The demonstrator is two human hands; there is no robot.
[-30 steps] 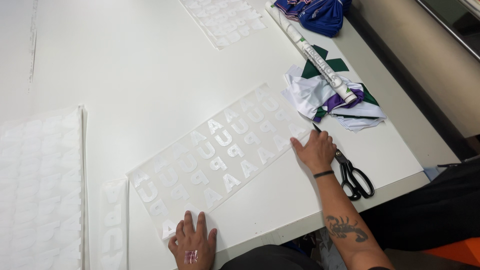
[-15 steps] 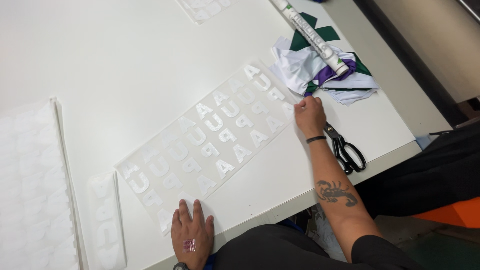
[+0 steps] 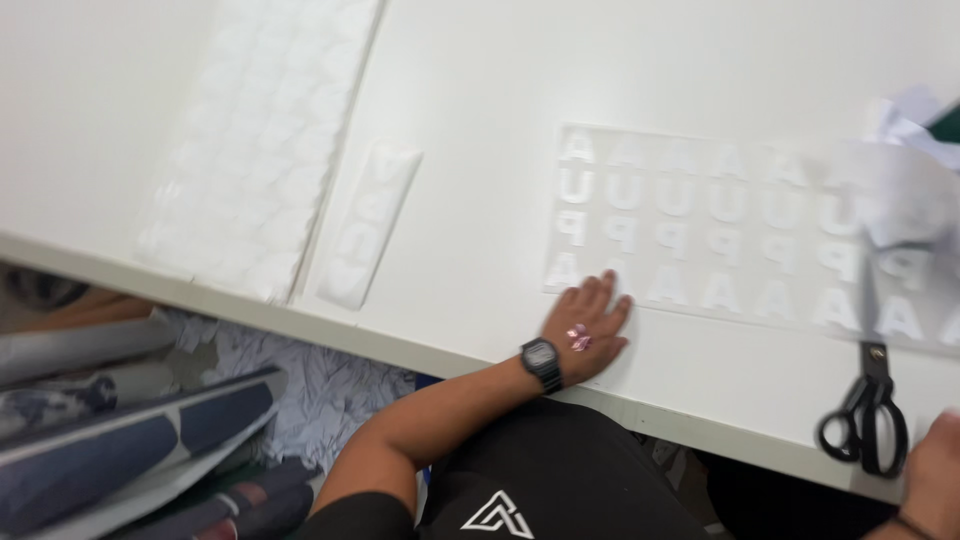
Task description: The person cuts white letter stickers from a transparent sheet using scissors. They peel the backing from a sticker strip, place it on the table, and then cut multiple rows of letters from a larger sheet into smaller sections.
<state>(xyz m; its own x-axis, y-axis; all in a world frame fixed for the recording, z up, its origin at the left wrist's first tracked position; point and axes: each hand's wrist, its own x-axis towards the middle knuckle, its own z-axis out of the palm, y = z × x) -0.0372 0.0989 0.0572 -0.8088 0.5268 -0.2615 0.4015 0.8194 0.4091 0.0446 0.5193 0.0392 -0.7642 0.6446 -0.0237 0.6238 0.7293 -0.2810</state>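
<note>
Left hand point(image 3: 585, 330) with a black wristwatch point(image 3: 541, 362) spread flat, fingers open, pressing the lower left corner of a clear sheet of white letters point(image 3: 720, 240) on a white table point(image 3: 480, 100), black scissors point(image 3: 866, 415) lying just beside the right hand point(image 3: 932, 475) at the table's near edge, its grip impossible to tell

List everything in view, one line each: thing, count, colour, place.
table: one, white, fills upper frame
letter sheet: one, clear with white letters, right of centre
large sheet: one, white, upper left
strip: one, white, beside large sheet
scissors: one, black handles, right table edge
fabric: some, white, far right
rolls: several, dark and grey, under table, lower left
watch: one, black, left wrist
left hand: flat on table at the letter sheet's corner
right hand: lower right, near scissors, blurred
</note>
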